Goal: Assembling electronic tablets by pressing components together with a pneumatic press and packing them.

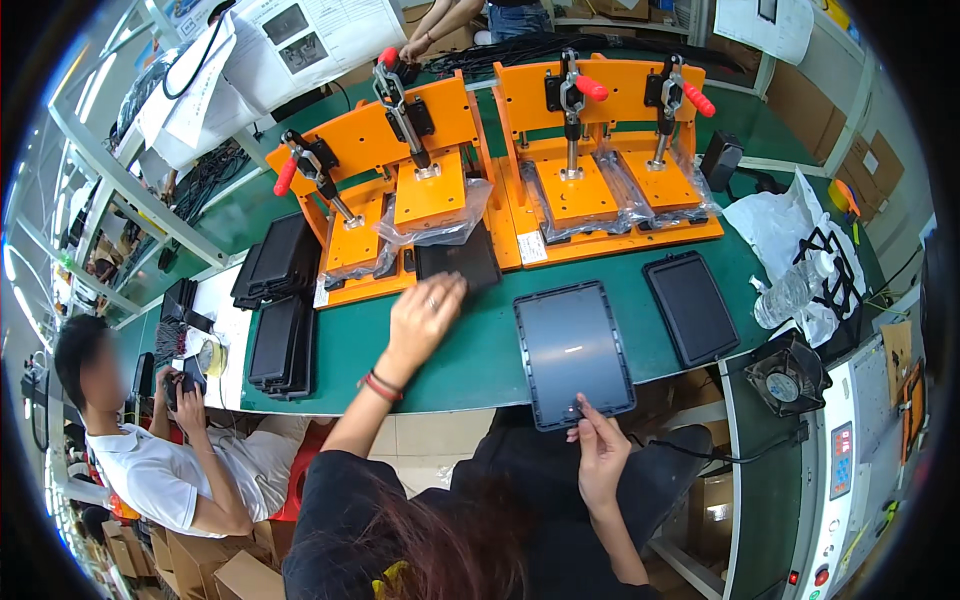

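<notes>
My left hand (428, 312), fingers curled, is at the front edge of a flat black panel (468, 262). That panel lies partly beneath the raised orange press plate (428, 203) of a clamp fixture. Its fingertips are partly hidden. Near the table's front edge, my right hand (602, 455) pinches the lower edge of a dark rectangular plastic cover (573, 345) with a notched rim. The cover's inner face is up, its lower end reaching over the table edge. To its right lies another black rectangular panel (692, 308).
Orange toggle-clamp fixtures (612, 225) with red handles line the back. Stacked black casings (282, 345) stand at left. A plastic bottle (795, 290), a fan (788, 375) and a control box (845, 450) are at right. A seated person (165, 460) holds a black item at left.
</notes>
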Tool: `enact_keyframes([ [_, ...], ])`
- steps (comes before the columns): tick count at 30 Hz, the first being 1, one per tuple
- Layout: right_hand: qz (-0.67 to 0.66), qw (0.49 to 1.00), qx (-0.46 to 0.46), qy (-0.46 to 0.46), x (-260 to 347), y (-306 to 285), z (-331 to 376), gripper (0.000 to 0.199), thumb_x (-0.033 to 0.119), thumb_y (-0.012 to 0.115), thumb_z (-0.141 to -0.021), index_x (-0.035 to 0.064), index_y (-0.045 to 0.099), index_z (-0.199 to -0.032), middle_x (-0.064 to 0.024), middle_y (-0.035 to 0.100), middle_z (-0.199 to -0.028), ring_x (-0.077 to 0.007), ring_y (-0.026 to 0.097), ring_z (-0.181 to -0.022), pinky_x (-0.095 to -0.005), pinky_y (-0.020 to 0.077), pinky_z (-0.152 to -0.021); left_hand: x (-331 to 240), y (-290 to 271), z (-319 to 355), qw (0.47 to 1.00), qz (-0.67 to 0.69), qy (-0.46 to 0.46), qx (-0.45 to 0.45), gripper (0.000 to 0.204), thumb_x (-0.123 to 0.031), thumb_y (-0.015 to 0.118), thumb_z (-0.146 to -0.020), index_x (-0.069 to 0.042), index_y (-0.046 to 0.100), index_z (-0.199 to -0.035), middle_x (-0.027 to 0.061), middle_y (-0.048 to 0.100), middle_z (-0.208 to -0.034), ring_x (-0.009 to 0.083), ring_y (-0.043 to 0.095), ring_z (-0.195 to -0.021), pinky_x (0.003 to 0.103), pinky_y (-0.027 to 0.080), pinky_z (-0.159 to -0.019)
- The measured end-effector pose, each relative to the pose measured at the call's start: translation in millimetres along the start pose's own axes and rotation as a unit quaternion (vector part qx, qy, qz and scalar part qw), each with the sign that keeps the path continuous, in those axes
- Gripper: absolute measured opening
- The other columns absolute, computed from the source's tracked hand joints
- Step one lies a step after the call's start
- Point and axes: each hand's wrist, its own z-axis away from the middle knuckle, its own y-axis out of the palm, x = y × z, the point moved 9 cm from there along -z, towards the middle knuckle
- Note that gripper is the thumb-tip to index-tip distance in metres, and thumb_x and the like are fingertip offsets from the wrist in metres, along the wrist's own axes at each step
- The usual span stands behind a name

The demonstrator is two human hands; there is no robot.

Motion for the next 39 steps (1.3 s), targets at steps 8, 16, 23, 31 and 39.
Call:
enact_keyframes([
  [8, 0.021, 0.999, 0.024, -0.013, 27, 6, -19, 0.025, 0.005, 0.055, -0.091, -0.0011, 0.062, -0.114, -0.0123, 0.064, -0.105, -0.0091, 0.055, -0.068, -0.0224, 0.0485, -0.065, -101, -47, 67, 0.990, 0.136, 0.001, 0.039, 0.030, -0.015, 0.064, -0.076, -0.012, 0.067, -0.105, 0.0025, 0.062, -0.104, 0.0177, 0.058, -0.098, 0.035, 0.047, -0.087],
  [16, 0.000, 0.987, 0.160, -0.015, 8, 104, -75, 0.028, 0.002, 0.053, -0.092, 0.0032, 0.062, -0.119, -0.0040, 0.055, -0.081, -0.0073, 0.051, -0.067, -0.0215, 0.0455, -0.064, -88, -27, 86, 0.952, 0.243, -0.130, 0.132, 0.049, -0.021, 0.068, -0.077, -0.009, 0.055, -0.122, 0.0081, 0.053, -0.127, 0.0261, 0.045, -0.122, 0.046, 0.030, -0.105],
  [23, 0.004, 0.988, 0.151, -0.025, -29, 180, -129, 0.026, 0.010, 0.057, -0.091, 0.0065, 0.064, -0.116, -0.0048, 0.060, -0.078, -0.0077, 0.055, -0.065, -0.0212, 0.0457, -0.060, -60, -28, 103, 0.931, 0.276, -0.232, 0.054, 0.043, -0.005, 0.060, -0.077, 0.000, 0.051, -0.119, 0.0170, 0.051, -0.124, 0.0355, 0.044, -0.120, 0.047, 0.032, -0.102],
  [31, 0.002, 0.991, 0.120, -0.062, -50, 223, -173, 0.024, 0.011, 0.059, -0.090, 0.0040, 0.065, -0.112, -0.0090, 0.062, -0.075, -0.0109, 0.060, -0.064, -0.0241, 0.0480, -0.059, -25, -33, 114, 0.918, 0.249, -0.308, -0.012, 0.032, -0.003, 0.048, -0.083, 0.004, 0.048, -0.115, 0.0200, 0.054, -0.117, 0.0373, 0.046, -0.114, 0.046, 0.033, -0.099],
  [39, 0.019, 0.995, 0.081, -0.063, -56, 218, -168, 0.024, 0.012, 0.060, -0.089, 0.0027, 0.065, -0.111, -0.0142, 0.064, -0.079, -0.0166, 0.067, -0.070, -0.0267, 0.0510, -0.062, 36, -20, 82, 0.871, 0.283, -0.397, -0.062, 0.037, -0.012, 0.045, -0.094, 0.005, 0.039, -0.127, 0.0198, 0.047, -0.128, 0.0308, 0.046, -0.119, 0.041, 0.035, -0.101],
])
